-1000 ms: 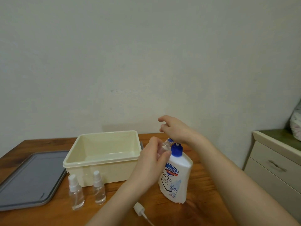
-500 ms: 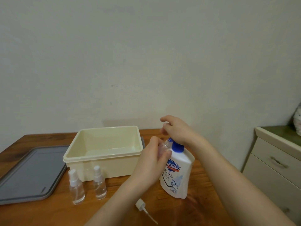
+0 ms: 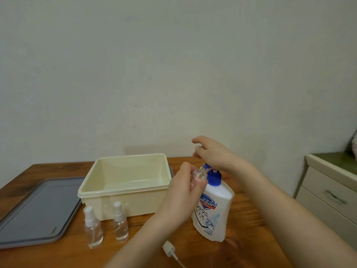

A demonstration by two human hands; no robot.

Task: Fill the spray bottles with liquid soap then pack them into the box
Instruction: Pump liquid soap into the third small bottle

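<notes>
My left hand (image 3: 182, 187) grips a small clear spray bottle (image 3: 199, 174) with no cap, held tilted under the nozzle of the soap pump. A white soap bottle (image 3: 212, 209) with a blue pump collar stands on the table. My right hand (image 3: 212, 153) rests on top of its pump head, fingers loosely extended. Its removed white spray cap (image 3: 170, 249) with tube lies on the table near me. Two capped clear spray bottles (image 3: 93, 227) (image 3: 120, 223) stand in front of the cream box (image 3: 123, 198), which holds nothing visible.
A grey lid (image 3: 38, 211) lies flat on the wooden table (image 3: 247, 238) left of the box. A cream drawer cabinet (image 3: 328, 190) stands to the right of the table. A plain wall rises behind.
The view has shifted slightly. Both hands stay at the soap pump with the small bottle under its nozzle; the pump collar shows a little more below my right hand.
</notes>
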